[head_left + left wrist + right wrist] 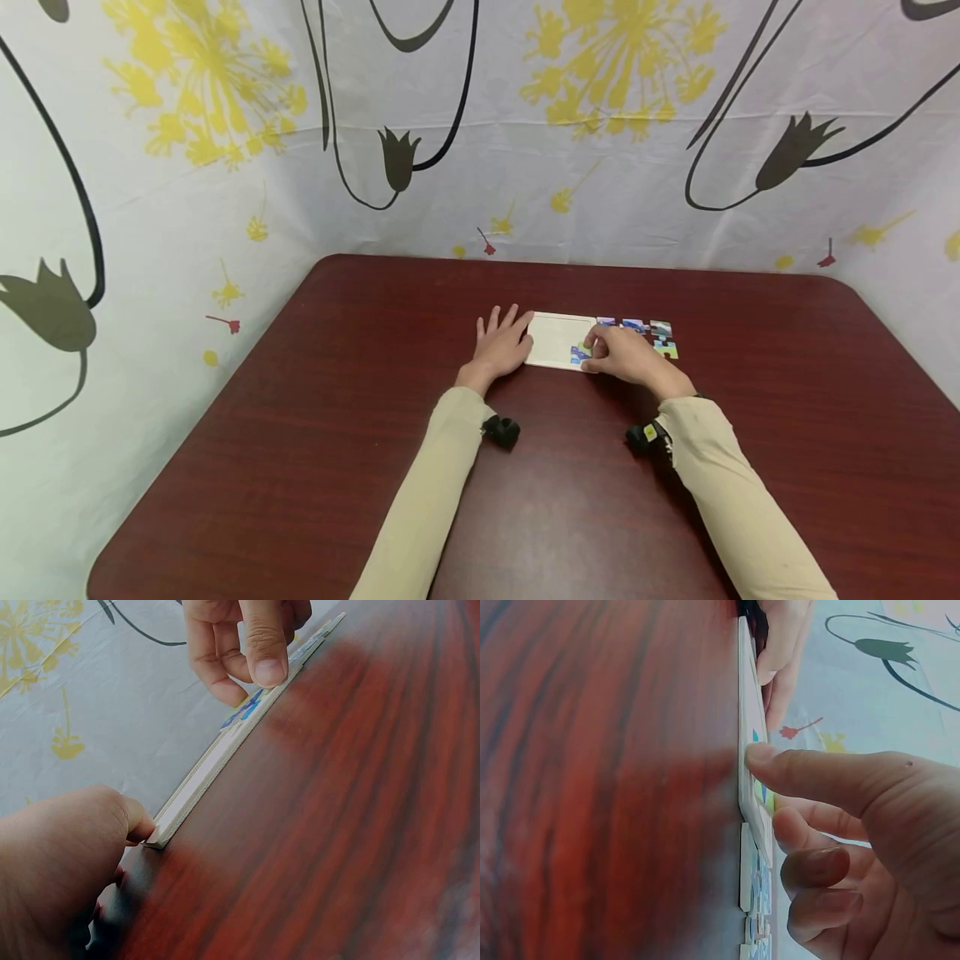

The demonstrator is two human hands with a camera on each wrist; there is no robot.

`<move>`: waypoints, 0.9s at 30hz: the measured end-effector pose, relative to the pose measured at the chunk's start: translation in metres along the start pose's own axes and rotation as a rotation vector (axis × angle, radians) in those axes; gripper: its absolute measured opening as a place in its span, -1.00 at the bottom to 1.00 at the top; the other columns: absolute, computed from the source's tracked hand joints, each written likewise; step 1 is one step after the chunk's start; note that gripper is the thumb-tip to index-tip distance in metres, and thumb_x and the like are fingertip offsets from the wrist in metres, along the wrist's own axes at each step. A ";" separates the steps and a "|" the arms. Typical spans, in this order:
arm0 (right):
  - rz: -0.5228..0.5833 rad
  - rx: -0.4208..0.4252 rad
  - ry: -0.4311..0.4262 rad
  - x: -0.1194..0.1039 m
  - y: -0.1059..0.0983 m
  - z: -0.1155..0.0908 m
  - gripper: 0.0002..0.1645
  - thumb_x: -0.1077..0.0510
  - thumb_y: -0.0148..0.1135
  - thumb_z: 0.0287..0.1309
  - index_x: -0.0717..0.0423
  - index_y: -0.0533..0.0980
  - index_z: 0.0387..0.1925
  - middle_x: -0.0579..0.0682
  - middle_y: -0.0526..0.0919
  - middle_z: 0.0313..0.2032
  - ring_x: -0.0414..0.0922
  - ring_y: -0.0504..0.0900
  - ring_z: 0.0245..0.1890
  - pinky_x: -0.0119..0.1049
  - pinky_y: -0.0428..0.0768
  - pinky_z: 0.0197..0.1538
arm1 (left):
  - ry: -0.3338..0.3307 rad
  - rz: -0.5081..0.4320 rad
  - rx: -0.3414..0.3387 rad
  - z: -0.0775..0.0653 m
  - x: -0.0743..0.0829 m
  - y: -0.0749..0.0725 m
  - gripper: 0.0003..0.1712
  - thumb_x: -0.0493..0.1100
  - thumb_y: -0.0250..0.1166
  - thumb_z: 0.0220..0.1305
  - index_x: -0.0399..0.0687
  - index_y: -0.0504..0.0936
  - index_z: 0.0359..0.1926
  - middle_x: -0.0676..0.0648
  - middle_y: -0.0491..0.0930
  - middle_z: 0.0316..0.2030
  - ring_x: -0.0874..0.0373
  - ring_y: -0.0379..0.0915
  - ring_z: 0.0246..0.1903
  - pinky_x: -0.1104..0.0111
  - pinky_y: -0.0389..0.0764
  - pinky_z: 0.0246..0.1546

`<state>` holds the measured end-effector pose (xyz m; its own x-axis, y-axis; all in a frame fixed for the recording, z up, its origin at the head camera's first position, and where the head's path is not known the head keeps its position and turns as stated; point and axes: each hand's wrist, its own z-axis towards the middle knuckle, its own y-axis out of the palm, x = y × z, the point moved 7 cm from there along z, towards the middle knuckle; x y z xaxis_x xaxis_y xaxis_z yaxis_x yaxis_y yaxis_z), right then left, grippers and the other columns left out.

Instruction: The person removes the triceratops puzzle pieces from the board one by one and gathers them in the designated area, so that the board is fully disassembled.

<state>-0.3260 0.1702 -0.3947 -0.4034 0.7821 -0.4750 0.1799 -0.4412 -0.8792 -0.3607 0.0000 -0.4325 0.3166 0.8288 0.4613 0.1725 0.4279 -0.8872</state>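
Note:
A pale, shallow puzzle tray [558, 337] lies flat on the table. My left hand [500, 346] rests at the tray's left end with fingers spread, thumb and a finger against its edge. At the tray's near right corner, my right hand [626, 354] pinches a blue, purple and green puzzle piece [580, 353] between thumb and index finger. The other right fingers are curled. In the left wrist view this piece [244, 714] shows beneath the right fingertips, low over the tray. The right wrist view has the thumb at the tray's rim [745, 780]; much of the piece is hidden.
Several loose puzzle pieces [660, 328] lie right of the tray, some partly behind the right hand. The dark red wooden table [360, 433] extends around the tray. A patterned cloth [465, 108] hangs behind it. Small black cameras [501, 432] sit on both wrists.

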 end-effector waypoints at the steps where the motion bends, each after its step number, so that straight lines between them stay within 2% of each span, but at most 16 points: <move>1: 0.003 0.004 -0.006 0.000 0.000 0.000 -0.67 0.18 0.38 -0.02 0.28 0.48 -0.26 -0.04 0.53 -0.51 -0.16 0.46 -0.52 -0.17 0.47 -0.34 | 0.001 0.000 0.001 0.000 0.000 0.000 -0.42 -0.01 -0.23 0.44 0.17 0.06 0.44 -0.05 -0.11 0.44 -0.07 -0.44 0.40 -0.01 -0.38 0.30; 7: 0.014 0.013 -0.030 -0.002 -0.002 -0.001 -0.65 0.19 0.40 -0.04 0.25 0.43 -0.28 -0.07 0.50 -0.54 -0.19 0.41 -0.56 -0.21 0.42 -0.38 | -0.001 0.001 0.002 0.001 0.000 0.000 -0.42 -0.01 -0.23 0.43 0.18 0.06 0.44 -0.04 -0.12 0.44 -0.06 -0.44 0.40 -0.01 -0.38 0.30; 16: -0.047 0.039 -0.047 -0.005 -0.005 0.001 -0.65 0.18 0.45 -0.11 0.21 0.45 -0.34 -0.03 0.55 -0.47 -0.12 0.49 -0.46 -0.12 0.45 -0.29 | -0.009 -0.007 -0.001 0.001 -0.002 0.002 -0.42 -0.01 -0.23 0.43 0.20 0.06 0.44 -0.03 -0.12 0.44 -0.05 -0.45 0.40 0.00 -0.39 0.30; 27: -0.053 0.067 -0.047 -0.008 -0.013 -0.003 -0.68 0.18 0.42 -0.10 0.24 0.47 -0.36 -0.07 0.57 -0.53 -0.16 0.51 -0.50 -0.17 0.48 -0.33 | 0.000 -0.008 0.001 0.001 -0.001 0.001 -0.42 -0.02 -0.23 0.43 0.17 0.07 0.44 -0.04 -0.11 0.43 -0.07 -0.43 0.40 -0.02 -0.38 0.30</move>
<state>-0.3223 0.1712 -0.3799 -0.4530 0.7842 -0.4240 0.0976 -0.4291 -0.8979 -0.3619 0.0005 -0.4341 0.3147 0.8254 0.4687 0.1738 0.4353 -0.8833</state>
